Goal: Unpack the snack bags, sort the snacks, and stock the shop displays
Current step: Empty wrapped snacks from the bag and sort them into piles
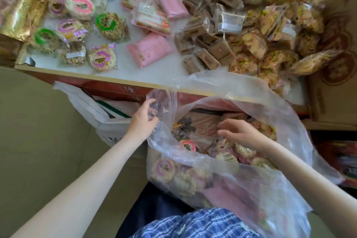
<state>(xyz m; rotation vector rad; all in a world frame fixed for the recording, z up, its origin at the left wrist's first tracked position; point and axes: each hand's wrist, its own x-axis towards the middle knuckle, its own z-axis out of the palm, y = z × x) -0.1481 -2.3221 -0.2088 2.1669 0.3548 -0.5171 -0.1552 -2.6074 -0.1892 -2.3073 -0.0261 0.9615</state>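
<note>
Head view showed the worktop (164, 75) strewn with sorted snacks, below it the clear snack bag (251, 176), whose rim my left hand (144, 120) gripped while my right hand (241, 131), fingers loosely curled, reached among the round cakes (231, 154) inside.

A white surface (108, 67) with a pale wood edge fills the upper view; beige floor (38, 141) lies left (evenly lit), and a cardboard box (336, 75) stands right.
</note>
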